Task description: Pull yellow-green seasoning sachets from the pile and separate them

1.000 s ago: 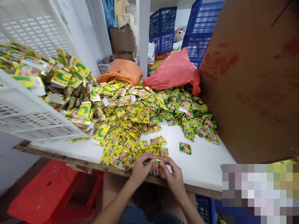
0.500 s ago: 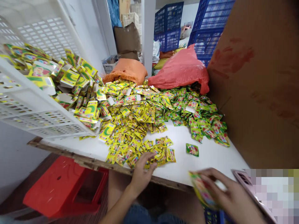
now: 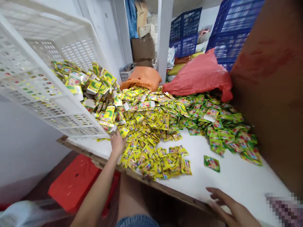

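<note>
My left hand [image 3: 117,142] is at the front corner of the white crate, its fingers closed on the near end of a small yellow box [image 3: 123,131]. Beside it spreads a heap of small yellow sachets [image 3: 149,157]. My right hand [image 3: 230,206] is over the table's front edge at the lower right, fingers apart and holding nothing. A single green sachet [image 3: 211,163] lies flat on the white table beyond that hand. More green sachets [image 3: 222,134] are piled at the back right.
A tipped white crate [image 3: 78,121] spills yellow boxes onto the table [image 3: 196,179]. Orange [image 3: 144,77] and red sacks [image 3: 201,75] lie behind the heaps. A large cardboard box [image 3: 272,104] walls the right side. A red stool [image 3: 73,183] stands below left.
My left hand has moved left from the yellow sachets to the yellow box. The colourful packet my right hand held is gone from it, and its fingers have opened. The view has shifted left.
</note>
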The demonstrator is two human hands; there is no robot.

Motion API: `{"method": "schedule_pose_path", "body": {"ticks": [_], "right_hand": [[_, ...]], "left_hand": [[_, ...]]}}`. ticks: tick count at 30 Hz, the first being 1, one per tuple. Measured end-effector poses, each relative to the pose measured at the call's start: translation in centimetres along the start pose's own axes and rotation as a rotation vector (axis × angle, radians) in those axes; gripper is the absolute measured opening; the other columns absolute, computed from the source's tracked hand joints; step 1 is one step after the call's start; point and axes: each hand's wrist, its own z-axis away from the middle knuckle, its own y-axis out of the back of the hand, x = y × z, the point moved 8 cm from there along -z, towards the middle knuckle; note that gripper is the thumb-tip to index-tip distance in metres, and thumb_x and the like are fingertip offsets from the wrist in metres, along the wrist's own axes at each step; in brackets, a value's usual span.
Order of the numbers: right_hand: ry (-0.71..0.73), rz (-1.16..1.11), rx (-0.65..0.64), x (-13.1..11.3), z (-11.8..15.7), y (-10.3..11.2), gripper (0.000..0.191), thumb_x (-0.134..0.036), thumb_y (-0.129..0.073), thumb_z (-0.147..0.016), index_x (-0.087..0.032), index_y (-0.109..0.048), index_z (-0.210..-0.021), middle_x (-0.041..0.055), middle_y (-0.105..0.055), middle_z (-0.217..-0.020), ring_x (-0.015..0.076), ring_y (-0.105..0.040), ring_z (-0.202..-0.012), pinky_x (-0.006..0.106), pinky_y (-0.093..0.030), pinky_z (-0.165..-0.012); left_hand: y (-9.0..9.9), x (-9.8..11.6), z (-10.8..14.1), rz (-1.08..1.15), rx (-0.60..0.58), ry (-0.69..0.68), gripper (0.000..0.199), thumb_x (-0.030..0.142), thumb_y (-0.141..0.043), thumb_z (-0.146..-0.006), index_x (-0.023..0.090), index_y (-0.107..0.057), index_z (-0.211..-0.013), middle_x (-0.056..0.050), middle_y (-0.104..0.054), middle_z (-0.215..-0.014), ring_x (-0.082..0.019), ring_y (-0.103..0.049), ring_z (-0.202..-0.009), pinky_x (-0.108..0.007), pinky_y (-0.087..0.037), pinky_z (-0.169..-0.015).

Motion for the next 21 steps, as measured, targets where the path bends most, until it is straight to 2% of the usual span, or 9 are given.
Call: {"method": "schedule_pose_path", "body": {"ticks": [3, 5, 8, 10, 11, 14, 17, 19, 21], "right_hand": [[0.060, -0.019, 0.036, -3.6, -0.7, -0.5, 0.044, -0.056, -0.053, -0.073, -0.028, -0.064, -0.105, 0.0063, -0.071, -0.093, 0.0250, -0.066, -0.085, 0.037, -0.053, -0.078], [0.107, -0.048, 0.046, -5.6, -0.7, -0.9, 0.040, -0.052, -0.051, -0.076, -0.026, -0.063, -0.105, 0.0065, -0.070, -0.092, 0.0244, -0.065, -0.086, 0.037, -0.052, -0.080], [0.145, -0.110, 0.101, -7.8, -0.6, -1.3, 0.033, -0.046, -0.050, -0.081, -0.024, -0.063, -0.102, 0.0077, -0.069, -0.095, 0.0235, -0.064, -0.086, 0.035, -0.052, -0.079], [0.176, -0.165, 0.189, -9.4, -0.5, -1.1, 0.034, -0.042, -0.049, -0.083, -0.023, -0.059, -0.110, 0.0090, -0.065, -0.107, 0.0229, -0.063, -0.089, 0.034, -0.052, -0.077], [0.204, -0.195, 0.233, -10.3, -0.5, -1.0, 0.039, -0.040, -0.051, -0.083, -0.023, -0.053, -0.118, 0.0095, -0.060, -0.116, 0.0229, -0.061, -0.093, 0.034, -0.051, -0.077], [0.323, -0.271, 0.237, -13.1, -0.6, -1.4, 0.061, -0.034, -0.059, -0.078, -0.025, -0.037, -0.134, 0.0088, -0.046, -0.133, 0.0241, -0.051, -0.111, 0.032, -0.049, -0.081], [0.343, -0.352, 0.067, -14.2, -1.0, -2.7, 0.039, -0.033, -0.062, -0.077, -0.024, -0.056, -0.115, 0.0070, -0.060, -0.114, 0.0223, -0.057, -0.097, 0.029, -0.049, -0.076], [0.255, -0.499, 0.061, -13.4, -1.1, -3.2, 0.025, -0.038, -0.060, -0.079, -0.021, -0.062, -0.097, 0.0061, -0.066, -0.093, 0.0195, -0.060, -0.078, 0.028, -0.049, -0.068], [0.127, -0.723, 0.112, -12.1, -1.0, -4.2, 0.030, -0.045, -0.055, -0.081, -0.018, -0.062, -0.092, 0.0065, -0.067, -0.081, 0.0174, -0.059, -0.065, 0.027, -0.049, -0.058]], "left_hand": [[-0.7, -0.6, -0.8, 0.016, -0.021, -0.004, 0.047, 0.027, -0.058, -0.073, 0.006, -0.047, -0.114, -0.021, -0.060, -0.102, -0.035, -0.055, -0.100, -0.045, -0.040, -0.086], [-0.4, -0.4, -0.6, 0.043, -0.012, -0.008, 0.046, 0.029, -0.057, -0.074, 0.008, -0.046, -0.114, -0.019, -0.061, -0.100, -0.034, -0.056, -0.097, -0.044, -0.041, -0.084], [2.2, 1.2, 0.9, 0.216, 0.072, -0.010, 0.049, 0.035, -0.057, -0.076, 0.011, -0.043, -0.116, -0.017, -0.059, -0.106, -0.030, -0.056, -0.098, -0.040, -0.043, -0.083], [4.2, 3.4, 2.9, 0.447, 0.045, -0.017, 0.048, 0.038, -0.059, -0.075, 0.016, -0.044, -0.115, -0.013, -0.059, -0.109, -0.026, -0.058, -0.093, -0.035, -0.046, -0.079], [4.6, 5.3, 4.2, 0.593, -0.062, -0.053, 0.043, 0.038, -0.059, -0.075, 0.017, -0.047, -0.111, -0.010, -0.061, -0.103, -0.023, -0.060, -0.088, -0.032, -0.047, -0.075], [4.8, 13.0, 10.3, 0.922, -0.673, -0.310, 0.026, 0.035, -0.062, -0.074, 0.019, -0.058, -0.094, -0.004, -0.064, -0.089, -0.019, -0.060, -0.080, -0.026, -0.046, -0.069], [4.9, 16.3, 15.0, 1.151, -1.064, -0.281, 0.026, 0.036, -0.063, -0.073, 0.019, -0.062, -0.092, -0.004, -0.065, -0.085, -0.018, -0.060, -0.075, -0.025, -0.047, -0.065], [4.3, 16.7, 16.4, 1.384, -1.204, -0.133, 0.035, 0.044, -0.056, -0.078, 0.019, -0.060, -0.101, -0.006, -0.066, -0.083, -0.018, -0.062, -0.072, -0.026, -0.048, -0.063], [3.5, 16.6, 16.8, 1.582, -1.162, -0.015, 0.045, 0.049, -0.057, -0.076, 0.018, -0.057, -0.109, -0.007, -0.066, -0.086, -0.019, -0.062, -0.073, -0.027, -0.049, -0.064]]}}
